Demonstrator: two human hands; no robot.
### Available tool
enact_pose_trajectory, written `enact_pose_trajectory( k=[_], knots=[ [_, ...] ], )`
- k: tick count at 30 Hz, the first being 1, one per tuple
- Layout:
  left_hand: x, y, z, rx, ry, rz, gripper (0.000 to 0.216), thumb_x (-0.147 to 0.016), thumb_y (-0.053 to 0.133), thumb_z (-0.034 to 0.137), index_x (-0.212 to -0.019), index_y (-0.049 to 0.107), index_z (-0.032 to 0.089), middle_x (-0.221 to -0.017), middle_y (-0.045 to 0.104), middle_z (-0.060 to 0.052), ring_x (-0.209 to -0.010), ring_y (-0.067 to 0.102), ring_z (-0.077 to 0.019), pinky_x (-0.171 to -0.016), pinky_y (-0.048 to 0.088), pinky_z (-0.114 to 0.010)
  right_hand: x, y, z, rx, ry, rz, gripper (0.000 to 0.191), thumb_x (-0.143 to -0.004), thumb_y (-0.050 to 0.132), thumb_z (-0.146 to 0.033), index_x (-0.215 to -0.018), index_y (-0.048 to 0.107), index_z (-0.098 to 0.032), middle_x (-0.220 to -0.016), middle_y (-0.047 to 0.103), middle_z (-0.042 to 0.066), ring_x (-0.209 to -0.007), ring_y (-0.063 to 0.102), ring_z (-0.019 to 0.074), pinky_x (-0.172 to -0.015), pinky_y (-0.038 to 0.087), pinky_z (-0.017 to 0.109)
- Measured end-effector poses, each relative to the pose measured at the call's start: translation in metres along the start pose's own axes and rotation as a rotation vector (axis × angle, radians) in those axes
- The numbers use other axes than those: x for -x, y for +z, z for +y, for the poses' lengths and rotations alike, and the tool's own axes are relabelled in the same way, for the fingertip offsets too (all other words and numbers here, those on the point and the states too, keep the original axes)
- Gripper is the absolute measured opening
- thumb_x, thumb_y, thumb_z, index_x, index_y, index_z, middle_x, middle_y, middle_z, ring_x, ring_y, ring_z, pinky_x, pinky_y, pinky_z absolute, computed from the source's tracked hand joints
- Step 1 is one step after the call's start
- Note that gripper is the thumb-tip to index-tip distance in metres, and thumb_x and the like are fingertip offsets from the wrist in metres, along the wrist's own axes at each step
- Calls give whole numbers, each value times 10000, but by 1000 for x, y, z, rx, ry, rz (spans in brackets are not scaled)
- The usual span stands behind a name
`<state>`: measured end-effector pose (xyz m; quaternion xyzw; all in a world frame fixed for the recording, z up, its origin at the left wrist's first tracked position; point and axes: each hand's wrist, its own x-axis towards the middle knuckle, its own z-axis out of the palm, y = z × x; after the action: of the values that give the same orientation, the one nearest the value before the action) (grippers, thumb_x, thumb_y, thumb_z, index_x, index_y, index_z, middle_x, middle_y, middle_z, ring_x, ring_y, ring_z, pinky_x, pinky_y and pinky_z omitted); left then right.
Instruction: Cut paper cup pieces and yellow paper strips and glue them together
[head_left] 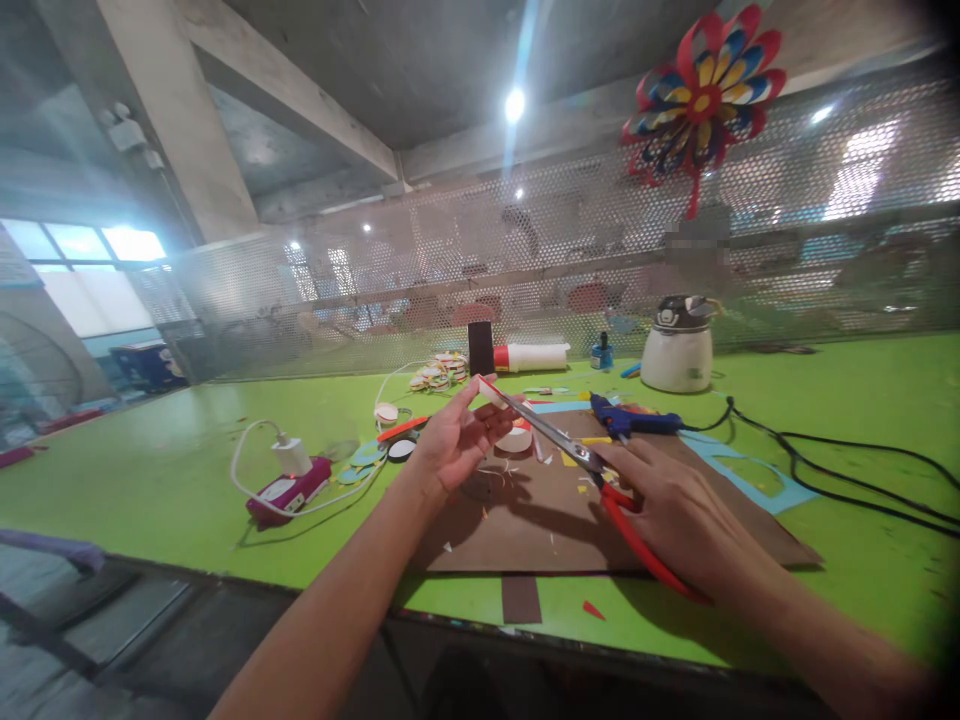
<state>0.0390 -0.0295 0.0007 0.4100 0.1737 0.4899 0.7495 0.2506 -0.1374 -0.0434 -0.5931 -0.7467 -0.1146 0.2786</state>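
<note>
My right hand [667, 500] grips a pair of scissors [559, 437] by their red handles, with the long blades pointing up and left. Between the thumb and fingers of my left hand [457, 435] is a small strip of paper [491, 393], pale with a red edge. The blade tips lie at this strip; whether they cut into it I cannot tell. Beneath both hands lies a brown board [510, 540] scattered with paper scraps. A blue glue gun [634, 416] rests at the board's far right edge.
A purple power strip [289, 492] with a white charger [292, 456] sits at left. Behind stand a phone [481, 348], a white tube [536, 358], a blue bottle [601, 353] and a white pot [676, 350]. Black cables [825, 437] run right. A metal mesh screen [420, 290] borders the green table [172, 450].
</note>
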Motion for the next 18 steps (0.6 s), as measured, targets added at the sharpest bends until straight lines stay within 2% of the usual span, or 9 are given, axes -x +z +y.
enact_pose_trajectory(
  k=[5,13,18],
  knots=[
    [0,3,-2,13,-1,3,244,-887,563,276,-1065,630,123,-863,694,-121,-772,672,-162,-746,530,-265,0,2,2,38,-5,15,356,-860,505,-222,-1201,604,-196,-834,593,61,-660,614,217,-602,449,317],
    [0,2,-6,4,-18,7,203,-879,583,284,-968,645,113,-881,683,-126,-800,671,-171,-666,525,-236,1,1,3,68,-34,22,397,-821,466,-155,-1187,616,-198,-809,582,59,-636,608,207,-578,439,296],
    [-1,2,-8,19,-33,7,198,-890,565,296,-943,636,119,-884,675,-117,-782,666,-157,-676,522,-243,1,1,4,46,-51,41,385,-806,451,-134,-1136,637,-206,-790,580,52,-627,597,200,-570,430,286]
  ],
)
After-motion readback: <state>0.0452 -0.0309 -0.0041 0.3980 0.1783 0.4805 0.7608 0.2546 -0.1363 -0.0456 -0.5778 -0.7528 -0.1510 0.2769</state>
